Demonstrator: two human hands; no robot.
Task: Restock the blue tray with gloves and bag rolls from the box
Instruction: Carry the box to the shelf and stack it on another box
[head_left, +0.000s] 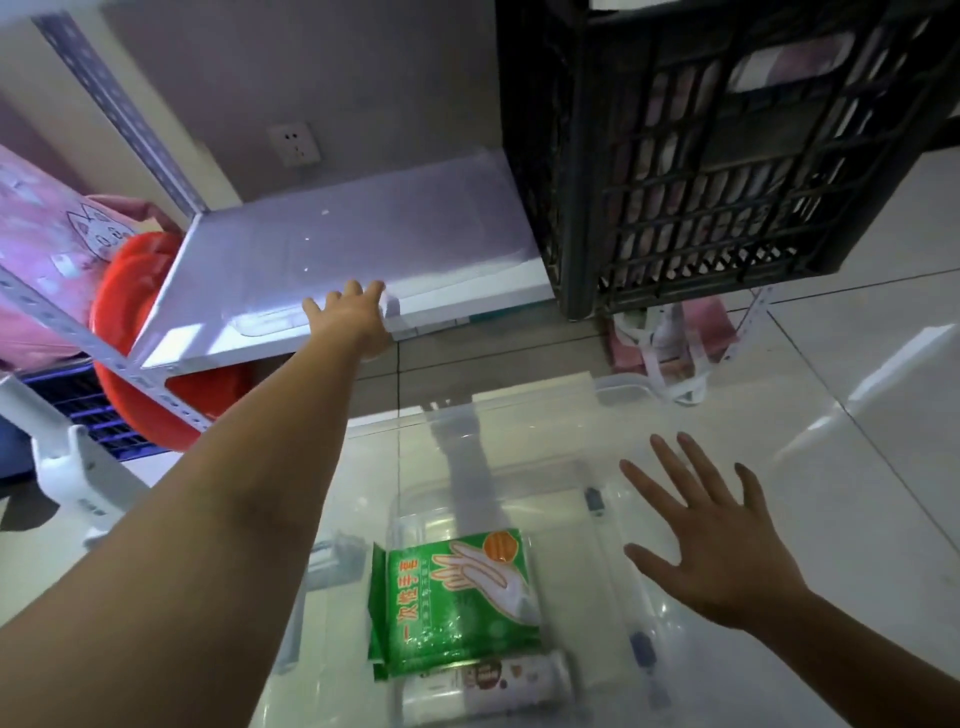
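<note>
A clear plastic box (519, 410) stands on the floor below me. Inside it lie green packs of disposable gloves (457, 597) and, just in front of them, a white bag roll (488, 680). My right hand (711, 535) hovers over the box's right side, fingers spread, holding nothing. My left hand (353, 312) is stretched out to the white shelf (332, 234) and lies flat, fingers apart, on a clear lid (270, 317) resting there; its thumb is hidden. A slatted blue tray (88, 415) shows partly under the shelf at the left.
A black slatted crate (727, 156) with pink goods sits on the shelf's right end. Red basins (130, 291) and a pink printed package (47, 244) are behind the shelf post. A white bag with straps (670, 353) lies on the tiled floor.
</note>
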